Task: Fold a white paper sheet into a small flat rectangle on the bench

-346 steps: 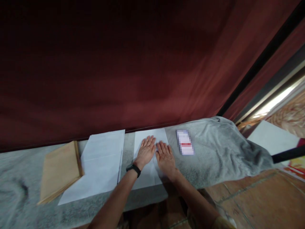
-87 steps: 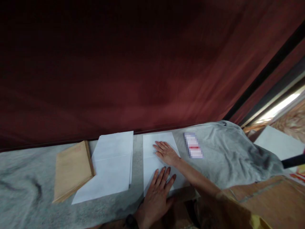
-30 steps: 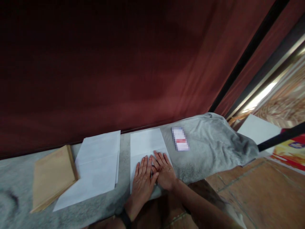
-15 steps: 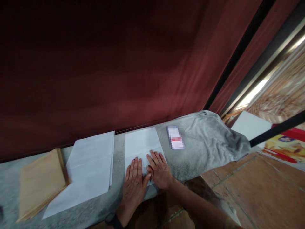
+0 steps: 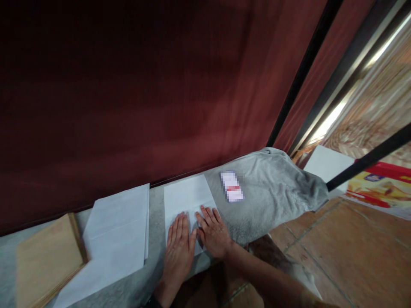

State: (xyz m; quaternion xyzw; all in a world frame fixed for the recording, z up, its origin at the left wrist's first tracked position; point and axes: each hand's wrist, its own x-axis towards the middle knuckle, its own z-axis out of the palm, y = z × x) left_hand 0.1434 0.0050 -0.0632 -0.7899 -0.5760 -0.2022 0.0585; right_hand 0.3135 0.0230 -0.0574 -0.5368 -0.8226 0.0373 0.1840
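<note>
A white sheet of paper (image 5: pixel 186 192) lies on a grey cloth-covered surface, its near part folded over toward the middle. My left hand (image 5: pixel 180 244) rests flat on the near left part of the sheet, fingers stretched out and pointing away from me. Beside it, my right hand (image 5: pixel 212 231) presses flat on the near right part with its fingers extended. The two thumbs are close together over the paper. Neither hand grips anything, and the palms hide much of the folded part.
Left of the sheet lie larger white papers (image 5: pixel 118 233), partly under a stack of brown paper envelopes (image 5: pixel 48 261). A blurred, pixelated phone-like object (image 5: pixel 232 186) lies to the right on the grey cloth (image 5: pixel 272 184). A dark red curtain (image 5: pixel 144 94) hangs behind.
The camera view has shifted, so the surface appears slightly lower and further left. My left hand's fingers lie closer together; both hands stay flat on the paper.
</note>
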